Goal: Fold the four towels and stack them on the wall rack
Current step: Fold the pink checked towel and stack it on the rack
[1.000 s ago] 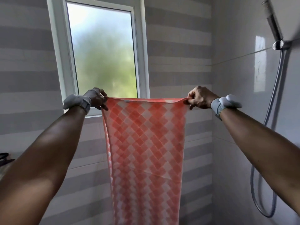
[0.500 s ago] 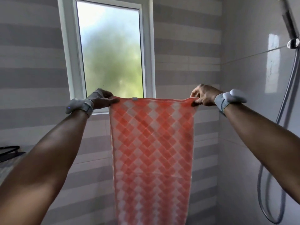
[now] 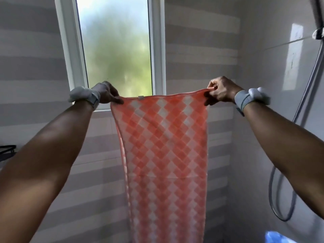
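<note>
An orange-and-white checked towel point(image 3: 164, 155) hangs full length in front of me, stretched by its top edge at arm's length. My left hand point(image 3: 107, 92) pinches the top left corner and my right hand point(image 3: 220, 91) pinches the top right corner. Both wrists carry pale bands. A small white tag sits on the top hem near the left corner. The towel's lower end runs out of the frame. A black wire rack point(image 3: 7, 151) shows partly at the left edge.
A frosted window point(image 3: 115, 48) is straight ahead in a grey-and-white striped tiled wall. A shower head on a rail point(image 3: 318, 30) and its looping hose point(image 3: 278, 195) hang on the right wall. Something blue point(image 3: 277, 237) shows at the bottom right.
Both hands have kept their hold on the towel's top corners. The right corner now sits a little higher than the left, and the view has shifted slightly left and down.
</note>
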### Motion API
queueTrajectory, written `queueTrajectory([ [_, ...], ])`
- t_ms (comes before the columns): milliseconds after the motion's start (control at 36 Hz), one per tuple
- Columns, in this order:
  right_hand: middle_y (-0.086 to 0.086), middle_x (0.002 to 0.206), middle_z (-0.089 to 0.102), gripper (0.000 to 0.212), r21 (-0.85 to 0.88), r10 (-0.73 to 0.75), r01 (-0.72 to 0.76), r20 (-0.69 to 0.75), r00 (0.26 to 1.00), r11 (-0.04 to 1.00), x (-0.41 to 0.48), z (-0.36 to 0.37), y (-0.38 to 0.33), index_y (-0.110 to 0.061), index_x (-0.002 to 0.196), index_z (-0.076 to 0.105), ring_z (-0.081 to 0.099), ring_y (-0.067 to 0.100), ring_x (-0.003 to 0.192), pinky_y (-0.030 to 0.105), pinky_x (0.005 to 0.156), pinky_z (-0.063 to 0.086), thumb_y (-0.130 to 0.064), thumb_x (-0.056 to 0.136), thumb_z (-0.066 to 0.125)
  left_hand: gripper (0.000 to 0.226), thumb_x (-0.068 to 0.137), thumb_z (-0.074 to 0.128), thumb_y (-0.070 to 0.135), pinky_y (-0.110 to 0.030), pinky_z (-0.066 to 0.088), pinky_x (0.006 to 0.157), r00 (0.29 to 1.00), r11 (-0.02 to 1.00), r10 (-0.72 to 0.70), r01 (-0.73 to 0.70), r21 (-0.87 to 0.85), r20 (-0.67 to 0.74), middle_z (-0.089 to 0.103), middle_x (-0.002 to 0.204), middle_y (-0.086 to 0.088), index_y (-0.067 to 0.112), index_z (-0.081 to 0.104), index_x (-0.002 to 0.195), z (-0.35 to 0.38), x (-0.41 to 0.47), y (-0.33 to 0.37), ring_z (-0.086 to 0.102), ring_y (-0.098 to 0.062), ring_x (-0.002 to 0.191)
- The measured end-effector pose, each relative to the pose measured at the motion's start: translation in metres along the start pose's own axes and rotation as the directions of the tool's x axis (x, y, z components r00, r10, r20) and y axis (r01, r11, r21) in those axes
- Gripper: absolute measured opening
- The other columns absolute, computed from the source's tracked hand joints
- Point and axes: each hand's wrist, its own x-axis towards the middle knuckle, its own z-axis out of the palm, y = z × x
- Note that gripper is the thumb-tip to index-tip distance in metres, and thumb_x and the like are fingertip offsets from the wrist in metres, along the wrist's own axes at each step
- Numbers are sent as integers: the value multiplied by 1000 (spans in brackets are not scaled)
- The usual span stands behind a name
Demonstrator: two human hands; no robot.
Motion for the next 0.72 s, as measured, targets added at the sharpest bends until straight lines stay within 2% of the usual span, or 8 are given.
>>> queueTrajectory([
  [139, 4, 77, 73, 11, 136, -155, 222, -385, 910, 966, 0, -7, 10, -21, 85, 65, 68, 18, 68, 41, 78, 59, -19, 81, 75, 23, 83, 77, 29, -10, 37, 48, 961, 942, 95, -171, -288, -259, 57, 66, -1, 9, 67, 77, -7, 2, 1, 46, -12, 61],
  [194, 4, 91, 68, 48, 233, -131, 205, -298, 945, 950, -1, -2, 17, -16, 109, 60, 61, 17, 78, 37, 81, 54, -32, 74, 88, 22, 83, 77, 30, -16, 43, 54, 938, 880, 85, -228, -417, -335, 57, 66, -1, 14, 66, 75, -7, 4, 2, 48, -12, 61],
  [250, -1, 100, 73, 69, 119, -130, 143, -114, 985, 982, -6, 7, 23, -17, 119, 61, 69, 20, 87, 39, 88, 56, -42, 63, 93, 25, 78, 80, 38, -29, 47, 64, 967, 857, 102, -205, -472, -235, 61, 69, -2, 19, 67, 71, -9, 4, 1, 52, -16, 65],
  [361, -3, 75, 67, 14, 47, -175, 180, -102, 979, 983, -10, 14, 28, -13, 86, 72, 60, 3, 67, 18, 67, 51, -3, 79, 80, 27, 74, 84, 36, -31, 45, 63, 987, 866, 141, -161, -474, -79, 61, 67, -3, 15, 68, 70, -3, 1, 0, 52, -19, 71],
  [472, 4, 95, 70, 23, 256, -209, 301, -330, 920, 919, 0, 0, 22, -7, 103, 68, 64, 1, 78, 27, 79, 52, -4, 81, 70, 45, 72, 80, 45, -29, 50, 75, 850, 742, 93, -407, -533, -519, 66, 84, 1, 13, 65, 100, -6, 8, 9, 60, -5, 76],
  [556, -9, 106, 73, 43, 264, -271, 304, -154, 950, 915, -14, 8, 14, -11, 116, 64, 67, 0, 94, 19, 81, 54, -19, 79, 84, 74, 66, 89, 26, -37, 56, 84, 973, 572, 161, -231, -787, -168, 65, 122, -5, 28, 42, 124, 7, -10, 20, 68, -16, 104],
  [639, -15, 82, 67, 35, 100, -187, 186, 0, 982, 977, -20, 34, 20, -20, 88, 60, 60, 2, 72, 19, 72, 50, -28, 71, 89, 97, 50, 96, 17, -44, 60, 82, 955, 813, 106, 78, -578, 278, 69, 119, -12, 18, 47, 134, 43, -29, 11, 69, -25, 102],
  [722, -2, 97, 75, 40, 42, -262, 261, 20, 965, 964, -17, 35, 25, -2, 107, 65, 69, 8, 87, 15, 70, 51, -19, 76, 83, 65, 61, 88, 9, -33, 62, 74, 980, 802, 71, 55, -594, 186, 66, 112, -30, -6, 59, 118, 58, -32, 1, 69, -24, 85],
])
